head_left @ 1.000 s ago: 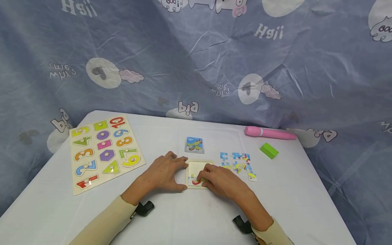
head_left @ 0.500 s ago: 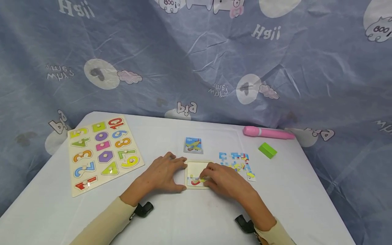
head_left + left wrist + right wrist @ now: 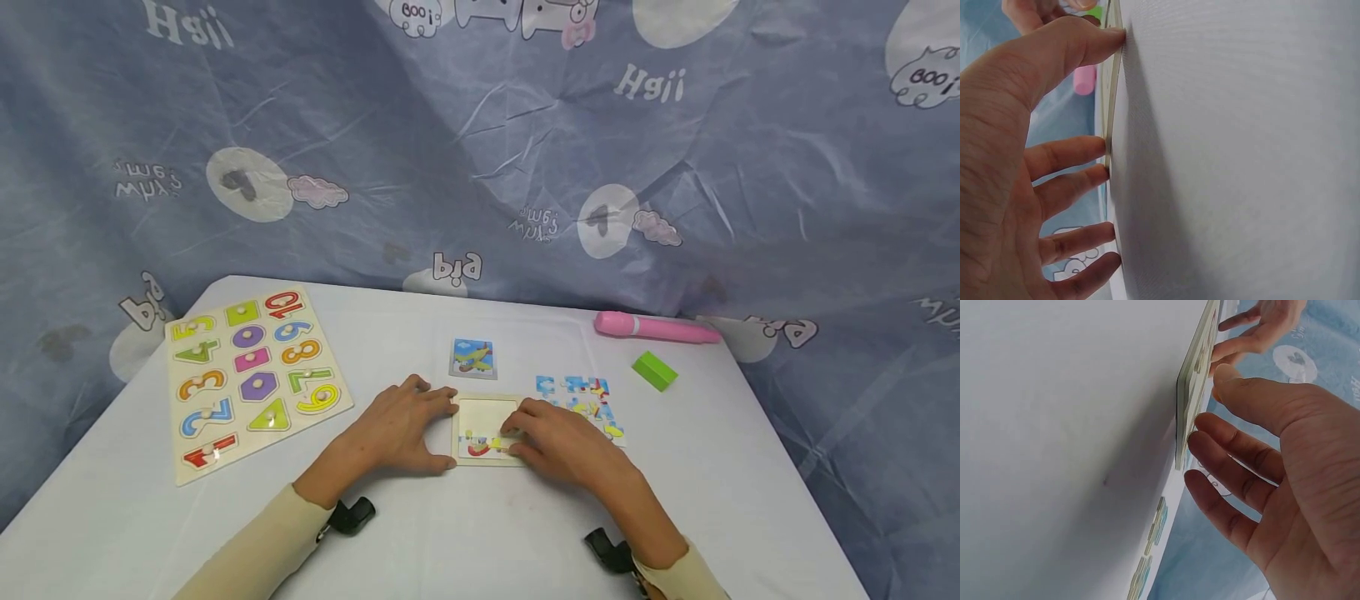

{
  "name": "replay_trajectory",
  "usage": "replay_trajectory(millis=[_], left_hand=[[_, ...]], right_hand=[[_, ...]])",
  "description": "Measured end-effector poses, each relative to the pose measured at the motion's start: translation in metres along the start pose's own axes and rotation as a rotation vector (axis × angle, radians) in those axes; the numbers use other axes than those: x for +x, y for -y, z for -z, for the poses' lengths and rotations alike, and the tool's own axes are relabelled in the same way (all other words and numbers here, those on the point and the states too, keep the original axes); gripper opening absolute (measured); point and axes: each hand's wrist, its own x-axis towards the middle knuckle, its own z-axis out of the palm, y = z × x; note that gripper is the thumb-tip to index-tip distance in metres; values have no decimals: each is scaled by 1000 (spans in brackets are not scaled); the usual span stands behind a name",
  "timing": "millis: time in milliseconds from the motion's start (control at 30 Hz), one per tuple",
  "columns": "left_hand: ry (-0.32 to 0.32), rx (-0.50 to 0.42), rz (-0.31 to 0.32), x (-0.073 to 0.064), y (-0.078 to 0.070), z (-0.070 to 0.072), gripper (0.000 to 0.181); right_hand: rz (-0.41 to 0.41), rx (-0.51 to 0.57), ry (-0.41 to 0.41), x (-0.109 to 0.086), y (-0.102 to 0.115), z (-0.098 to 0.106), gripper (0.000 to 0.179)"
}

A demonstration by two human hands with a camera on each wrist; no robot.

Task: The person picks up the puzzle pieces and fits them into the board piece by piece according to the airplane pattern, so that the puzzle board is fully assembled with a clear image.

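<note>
A shallow wooden puzzle tray (image 3: 480,412) lies on the table, with a few jigsaw pieces (image 3: 477,447) along its near edge; red and yellow show on them. My left hand (image 3: 393,429) steadies the tray's left side: thumb at the near corner, forefinger and middle finger higher up the edge, all fairly straight in the left wrist view. Over the tray's right part sits my right hand (image 3: 558,442), fingers lightly bent and thumb apart from them. In the right wrist view, the right fingertips (image 3: 1196,439) are right at the tray's edge, and no piece shows between them.
Several loose jigsaw pieces (image 3: 576,383) lie right of the tray, partly behind my right hand. Behind the tray is a small airplane picture card (image 3: 473,358). A number-and-shape board (image 3: 258,375) is at left; a green block (image 3: 655,371) and pink marker (image 3: 656,327) at back right.
My right hand has shifted slightly right across the tray, uncovering a yellow piece in the near row. My left hand stays at the tray's left edge.
</note>
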Motion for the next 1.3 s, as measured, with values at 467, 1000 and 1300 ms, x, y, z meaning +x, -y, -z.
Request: replay_trajectory(millis=[467,1000,1300], left_hand=[[-8,-3,9,0,-1,0,74],[-13,-7,3,-2,0,-2,73],[-7,-6,8,-1,0,-1,74]], right_hand=[[-59,-19,-44,-16,-14,3,31],[-94,-54,-78,-31,-25,5,36],[-98,-63,-118,-39,-35,9,38]])
